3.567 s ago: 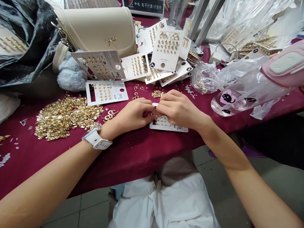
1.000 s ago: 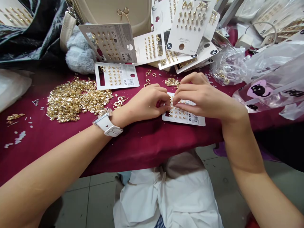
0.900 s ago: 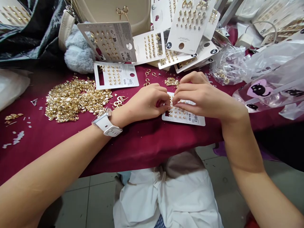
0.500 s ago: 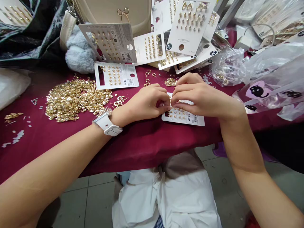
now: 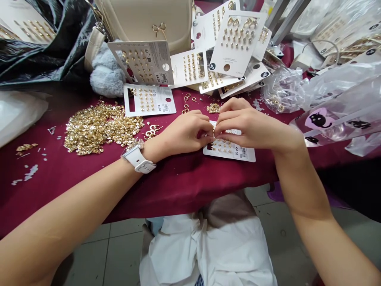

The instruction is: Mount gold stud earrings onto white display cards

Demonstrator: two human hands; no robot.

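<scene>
Whatever sits between the fingertips [image 5: 210, 135] of the left hand [image 5: 181, 135] and right hand [image 5: 247, 127] at mid-frame is hidden, and those hands cover the top of the earring card [image 5: 229, 153]. The single pieces in the gold pile [image 5: 101, 129] are too small to tell apart. The handbag [image 5: 143, 24] is cut off at the top edge, the pale card [image 5: 26, 29] at upper left, and the white cloth [image 5: 205, 254] at the bottom edge.
</scene>
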